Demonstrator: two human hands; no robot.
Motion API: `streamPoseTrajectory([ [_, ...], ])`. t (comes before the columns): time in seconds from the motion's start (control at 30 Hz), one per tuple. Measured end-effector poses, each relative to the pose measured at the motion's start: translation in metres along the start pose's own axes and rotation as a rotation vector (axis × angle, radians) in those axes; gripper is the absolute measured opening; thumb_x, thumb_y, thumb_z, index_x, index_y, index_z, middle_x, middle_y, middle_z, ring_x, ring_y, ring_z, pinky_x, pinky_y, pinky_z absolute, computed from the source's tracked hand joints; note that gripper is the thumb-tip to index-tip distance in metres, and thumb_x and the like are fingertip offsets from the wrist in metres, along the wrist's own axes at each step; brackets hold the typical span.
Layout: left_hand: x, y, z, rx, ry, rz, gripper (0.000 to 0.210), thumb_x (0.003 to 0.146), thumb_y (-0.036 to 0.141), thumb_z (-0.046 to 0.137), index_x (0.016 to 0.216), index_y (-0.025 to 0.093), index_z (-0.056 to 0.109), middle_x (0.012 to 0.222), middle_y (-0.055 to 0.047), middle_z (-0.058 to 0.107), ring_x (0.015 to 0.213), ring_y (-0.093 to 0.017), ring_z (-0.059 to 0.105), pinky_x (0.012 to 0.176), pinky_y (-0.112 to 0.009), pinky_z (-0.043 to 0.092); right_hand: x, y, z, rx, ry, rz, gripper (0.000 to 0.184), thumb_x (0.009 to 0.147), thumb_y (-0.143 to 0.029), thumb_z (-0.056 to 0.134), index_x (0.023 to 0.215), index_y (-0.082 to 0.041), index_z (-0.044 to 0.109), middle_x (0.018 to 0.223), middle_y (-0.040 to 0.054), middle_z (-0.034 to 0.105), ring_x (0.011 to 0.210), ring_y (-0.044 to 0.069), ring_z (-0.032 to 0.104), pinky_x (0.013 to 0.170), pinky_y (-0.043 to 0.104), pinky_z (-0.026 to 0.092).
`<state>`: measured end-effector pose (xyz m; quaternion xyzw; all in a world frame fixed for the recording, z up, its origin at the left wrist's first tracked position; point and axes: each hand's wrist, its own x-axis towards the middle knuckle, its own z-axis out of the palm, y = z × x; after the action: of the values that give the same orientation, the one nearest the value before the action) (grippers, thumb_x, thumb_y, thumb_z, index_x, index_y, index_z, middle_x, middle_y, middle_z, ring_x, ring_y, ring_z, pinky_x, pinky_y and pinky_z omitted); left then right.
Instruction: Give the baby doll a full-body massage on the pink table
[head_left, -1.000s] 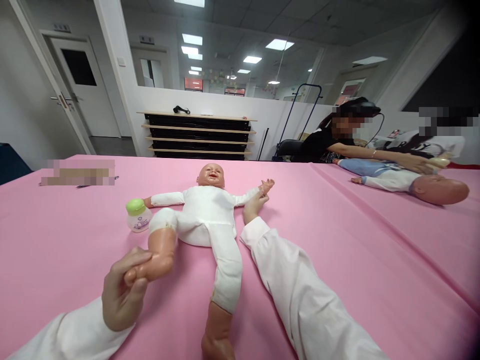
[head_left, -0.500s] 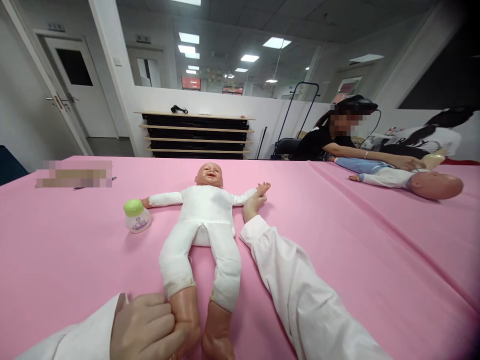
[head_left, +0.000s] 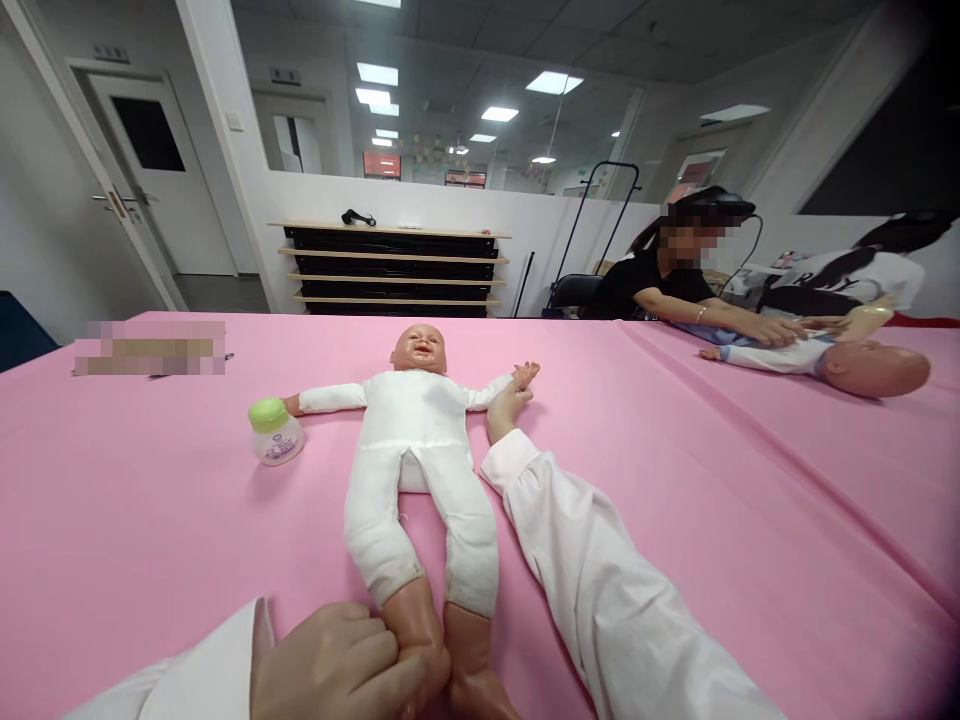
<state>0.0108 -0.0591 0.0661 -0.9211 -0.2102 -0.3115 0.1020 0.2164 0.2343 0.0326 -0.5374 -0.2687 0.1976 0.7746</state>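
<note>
Left arm (head_left: 199, 665): enters low at the left, pale long sleeve, cuff standing loose about the wrist. Left hand (head_left: 334, 660): back turned upward, fingers (head_left: 373, 655) folded in a closed grip, lower edge cut off by the frame. Right arm (head_left: 607, 580): extended forward and inward from the lower right, sleeve creased along its length. Right hand (head_left: 507, 410): farther out than the left, fingers curled; thumb position not determinable.
</note>
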Motion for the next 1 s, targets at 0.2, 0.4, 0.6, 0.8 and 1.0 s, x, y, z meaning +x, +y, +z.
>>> streamPoseTrajectory([
  [0.2, 0.003, 0.004, 0.006, 0.031, -0.041, 0.026, 0.029, 0.092, 0.018, 0.027, 0.083, 0.016, 0.054, 0.045, 0.003, 0.05, 0.039, -0.01, 0.046, 0.04, -0.023, 0.034, -0.001, 0.002, 0.001, 0.008, -0.049, -0.094, 0.037, 0.085, -0.038, 0.025, 0.111, -0.015, 0.038, 0.125, 0.0163, 0.045, 0.117, 0.019, 0.046, 0.1, 0.042, 0.034],
  [0.4, -0.002, 0.003, -0.005, 0.005, 0.201, -0.116, 0.023, 0.091, 0.023, 0.034, 0.082, 0.019, 0.054, 0.042, 0.004, 0.044, 0.038, -0.01, 0.041, 0.039, -0.023, 0.027, -0.015, -0.017, -0.008, 0.01, -0.125, -0.224, 0.039, 0.084, -0.041, 0.038, 0.113, -0.016, 0.042, 0.118, 0.0122, 0.054, 0.108, 0.019, 0.052, 0.095, 0.039, 0.04],
  [0.6, -0.017, -0.006, -0.006, -0.085, 0.43, -0.212, 0.023, 0.085, 0.023, 0.043, 0.105, 0.025, 0.052, 0.045, 0.006, 0.043, 0.038, -0.01, 0.039, 0.041, -0.022, 0.032, -0.037, -0.041, -0.002, -0.02, -0.415, -0.487, 0.041, 0.081, -0.036, 0.049, 0.118, -0.018, 0.048, 0.118, 0.0089, 0.055, 0.11, 0.019, 0.051, 0.094, 0.036, 0.041],
  [0.8, -0.018, -0.016, -0.016, -0.12, 0.577, -0.256, 0.032, 0.088, 0.03, 0.039, 0.117, 0.021, 0.048, 0.054, 0.001, 0.049, 0.043, -0.012, 0.046, 0.04, -0.025, 0.04, -0.054, -0.045, 0.001, -0.168, -0.976, -0.827, 0.031, 0.076, -0.022, 0.057, 0.107, -0.023, 0.058, 0.105, 0.0034, 0.063, 0.1, 0.02, 0.056, 0.09, 0.036, 0.043],
  [1.0, -0.031, -0.039, -0.008, -0.147, 0.646, -0.567, 0.031, 0.088, 0.026, 0.043, 0.118, 0.022, 0.046, 0.083, -0.003, 0.058, 0.06, -0.012, 0.058, 0.052, -0.027, 0.05, -0.053, -0.045, -0.002, -0.219, -1.031, -0.858, 0.034, 0.074, -0.019, 0.058, 0.108, -0.025, 0.059, 0.109, 0.002, 0.062, 0.103, 0.02, 0.055, 0.092, 0.038, 0.042],
])
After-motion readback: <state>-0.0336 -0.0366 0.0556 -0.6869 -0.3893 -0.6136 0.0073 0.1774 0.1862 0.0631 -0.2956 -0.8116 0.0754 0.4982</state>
